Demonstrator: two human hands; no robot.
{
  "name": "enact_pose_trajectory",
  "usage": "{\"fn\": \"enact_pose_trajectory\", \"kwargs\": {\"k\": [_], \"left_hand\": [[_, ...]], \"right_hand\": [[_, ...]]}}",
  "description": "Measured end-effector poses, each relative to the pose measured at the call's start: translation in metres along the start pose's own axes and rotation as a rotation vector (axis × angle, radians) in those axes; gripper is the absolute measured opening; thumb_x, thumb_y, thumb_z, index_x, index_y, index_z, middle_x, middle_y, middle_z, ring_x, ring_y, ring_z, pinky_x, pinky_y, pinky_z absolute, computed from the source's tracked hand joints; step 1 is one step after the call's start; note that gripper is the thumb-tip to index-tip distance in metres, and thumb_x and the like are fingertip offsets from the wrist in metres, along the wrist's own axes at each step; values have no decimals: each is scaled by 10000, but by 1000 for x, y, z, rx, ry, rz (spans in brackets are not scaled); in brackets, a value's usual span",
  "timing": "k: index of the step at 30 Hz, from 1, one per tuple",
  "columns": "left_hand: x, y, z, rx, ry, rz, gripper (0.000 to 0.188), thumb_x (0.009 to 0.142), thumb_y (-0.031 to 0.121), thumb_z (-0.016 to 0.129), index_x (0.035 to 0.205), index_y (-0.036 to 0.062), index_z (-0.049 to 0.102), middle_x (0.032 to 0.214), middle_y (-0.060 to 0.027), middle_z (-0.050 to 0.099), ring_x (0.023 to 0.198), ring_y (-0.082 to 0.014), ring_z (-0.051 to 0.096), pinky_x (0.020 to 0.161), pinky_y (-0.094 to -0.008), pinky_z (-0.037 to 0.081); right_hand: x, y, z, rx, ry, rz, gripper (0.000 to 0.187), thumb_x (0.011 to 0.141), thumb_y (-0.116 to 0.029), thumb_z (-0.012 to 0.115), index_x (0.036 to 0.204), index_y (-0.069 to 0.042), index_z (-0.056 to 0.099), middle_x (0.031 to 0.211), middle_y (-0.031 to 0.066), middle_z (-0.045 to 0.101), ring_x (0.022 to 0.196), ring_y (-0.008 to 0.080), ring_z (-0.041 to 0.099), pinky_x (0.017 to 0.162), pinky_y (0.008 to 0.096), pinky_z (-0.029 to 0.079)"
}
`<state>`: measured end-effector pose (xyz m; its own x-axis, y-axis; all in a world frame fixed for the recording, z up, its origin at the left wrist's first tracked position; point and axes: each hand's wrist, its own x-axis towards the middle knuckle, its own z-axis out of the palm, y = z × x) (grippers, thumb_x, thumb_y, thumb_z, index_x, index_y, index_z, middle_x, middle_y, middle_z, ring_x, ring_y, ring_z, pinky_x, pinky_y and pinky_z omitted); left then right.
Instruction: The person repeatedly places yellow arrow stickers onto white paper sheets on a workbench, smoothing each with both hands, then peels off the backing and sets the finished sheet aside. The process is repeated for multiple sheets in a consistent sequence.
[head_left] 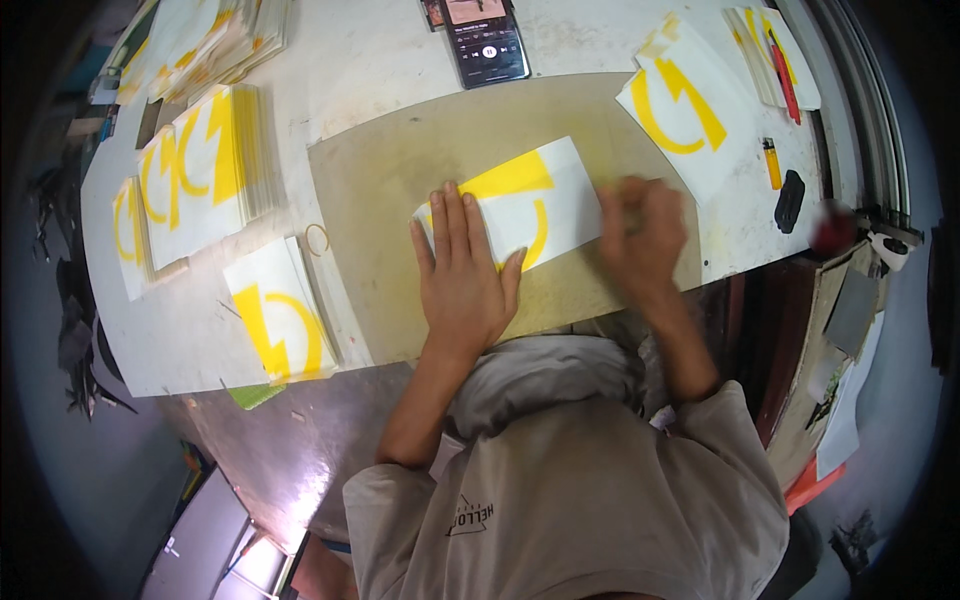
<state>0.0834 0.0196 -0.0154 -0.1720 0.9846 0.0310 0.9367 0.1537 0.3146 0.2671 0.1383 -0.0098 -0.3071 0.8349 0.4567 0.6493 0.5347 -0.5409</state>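
A white folded paper piece with yellow printed shapes (572,197) lies slanted on a brownish board (380,160) in front of me. My left hand (462,265) rests flat on its left part, fingers stretched out and thumb apart, covering some of the print. At the paper's right edge is my right hand (645,232), its fingers curled in and somewhat blurred by motion. Whatever those fingers hold, if anything, is hidden. Close to the left hand, beyond the board's edge, a few similar printed papers (280,310) lie in a small pile.
Stacks of printed papers (205,165) stand at the left. More loose printed sheets (680,110) lie at the right. A phone (487,45) lies at the far edge. Toward the right edge are a red pen-like tool (783,78), a yellow lighter (771,163) and a black object (789,202).
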Motion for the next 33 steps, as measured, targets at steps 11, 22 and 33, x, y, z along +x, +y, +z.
{"fn": "enact_pose_trajectory", "kwargs": {"k": [11,22,33], "left_hand": [[-9,19,-12,55,-48,-114,755,1031,479,541,1507,-96,422,1625,-331,319,1528,-467,300,1225,-661,180],[69,-59,-40,-816,-267,205,767,1117,557,131,1441,40,596,1502,-96,593,1522,-303,374,1282,-572,-22],[68,-65,-37,-635,-289,260,500,1082,422,472,1435,98,616,1492,-89,607,1535,-307,360,1283,-587,4]], "right_hand": [[9,5,-2,0,53,51,202,843,-47,778,997,-43,649,874,101,652,794,301,621,795,436,433],[-37,-33,8,10,-225,-340,216,759,-71,717,968,-42,669,904,99,593,914,293,593,777,455,453],[-71,-34,-28,166,-440,-445,334,689,-126,734,1014,-50,735,911,65,608,936,272,584,898,519,457]]}}
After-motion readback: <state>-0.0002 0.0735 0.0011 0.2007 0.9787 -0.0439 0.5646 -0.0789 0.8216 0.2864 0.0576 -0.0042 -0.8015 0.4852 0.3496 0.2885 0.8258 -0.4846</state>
